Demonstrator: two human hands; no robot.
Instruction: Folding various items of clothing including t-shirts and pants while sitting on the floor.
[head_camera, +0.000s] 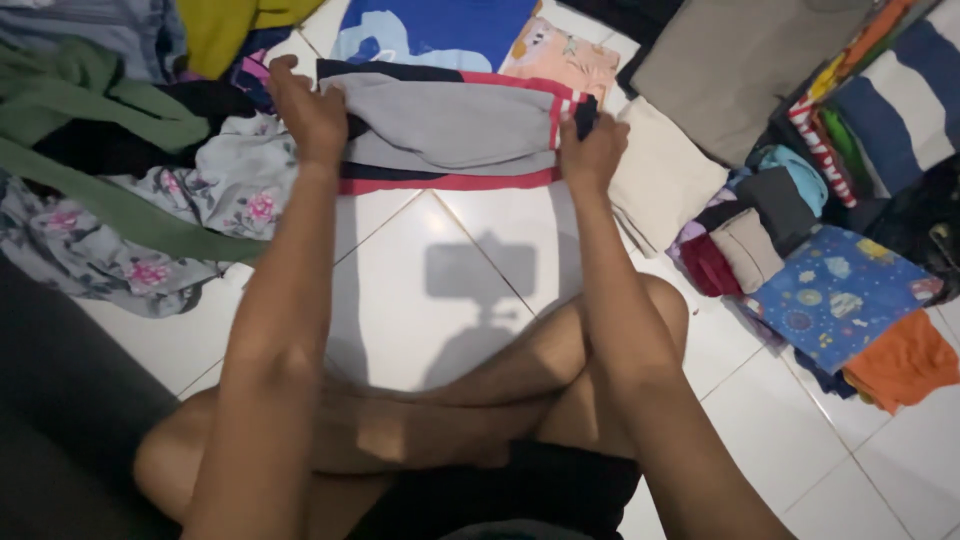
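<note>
A grey garment (450, 125) with navy and red stripes lies folded on the white tiled floor (420, 290) in front of me. My left hand (305, 110) grips its left edge, fingers curled over the cloth. My right hand (592, 150) pinches its right edge. Both arms reach forward over my crossed legs.
A heap of unfolded clothes, with a floral grey piece (200, 200) and a green one (90, 110), lies at left. Folded items sit at right: a cream cloth (665, 175), a blue patterned piece (835, 290), an orange one (900, 360), striped stacks (900, 100). A blue cloth (440, 30) lies beyond.
</note>
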